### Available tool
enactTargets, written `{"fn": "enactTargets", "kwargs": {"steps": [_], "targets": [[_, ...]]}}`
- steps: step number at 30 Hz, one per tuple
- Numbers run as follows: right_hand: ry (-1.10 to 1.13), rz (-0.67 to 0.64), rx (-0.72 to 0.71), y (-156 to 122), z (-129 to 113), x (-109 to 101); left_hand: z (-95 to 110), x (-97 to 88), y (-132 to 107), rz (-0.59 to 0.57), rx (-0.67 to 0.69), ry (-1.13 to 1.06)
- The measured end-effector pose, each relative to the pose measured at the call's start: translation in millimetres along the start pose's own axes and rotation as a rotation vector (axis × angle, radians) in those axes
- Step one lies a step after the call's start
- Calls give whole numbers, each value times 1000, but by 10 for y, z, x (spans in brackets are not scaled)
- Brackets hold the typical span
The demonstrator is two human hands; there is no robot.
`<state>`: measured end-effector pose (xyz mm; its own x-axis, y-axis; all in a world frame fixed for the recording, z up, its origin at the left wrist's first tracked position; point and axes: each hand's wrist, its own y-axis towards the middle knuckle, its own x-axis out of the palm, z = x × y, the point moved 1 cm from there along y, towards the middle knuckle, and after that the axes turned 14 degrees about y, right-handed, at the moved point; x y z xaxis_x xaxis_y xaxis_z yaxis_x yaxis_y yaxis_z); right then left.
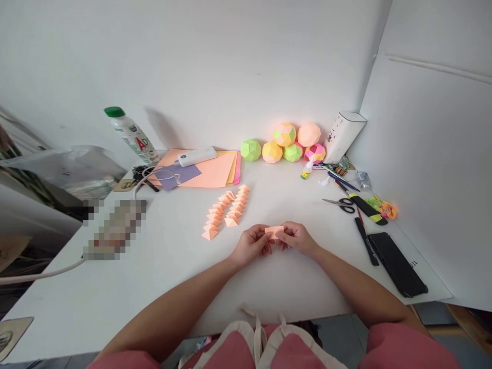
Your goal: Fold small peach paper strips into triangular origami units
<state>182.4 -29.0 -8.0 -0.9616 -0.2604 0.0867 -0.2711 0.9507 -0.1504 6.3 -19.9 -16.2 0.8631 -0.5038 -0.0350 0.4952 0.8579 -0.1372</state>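
A small peach paper strip [274, 232], which looks folded, is held level above the white table. My left hand [253, 242] pinches its left end between thumb and fingers. At the right end, my right hand [296, 238] grips it the same way, thumb on the front face. Just beyond my left hand lie two rows of folded peach paper pieces, a longer curved row [215, 215] and a straighter row [237, 206]. The fingertips behind the strip are partly hidden.
Faceted paper balls [272, 152] stand along the wall. Glue [306, 170], scissors [340, 204], a utility knife [367, 207] and a black phone [397, 264] lie to the right. Paper sheets [215, 171] and a white bottle [132, 136] are at the back left.
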Motion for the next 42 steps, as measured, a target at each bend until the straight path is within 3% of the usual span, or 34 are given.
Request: {"fn": "enactTargets", "kwargs": {"steps": [33, 42], "targets": [[-19, 16, -3, -3, 10, -8, -22, 2, -6, 0, -7, 14], [-29, -4, -17, 10, 66, -37, -3, 1, -14, -71, -45, 96]]}}
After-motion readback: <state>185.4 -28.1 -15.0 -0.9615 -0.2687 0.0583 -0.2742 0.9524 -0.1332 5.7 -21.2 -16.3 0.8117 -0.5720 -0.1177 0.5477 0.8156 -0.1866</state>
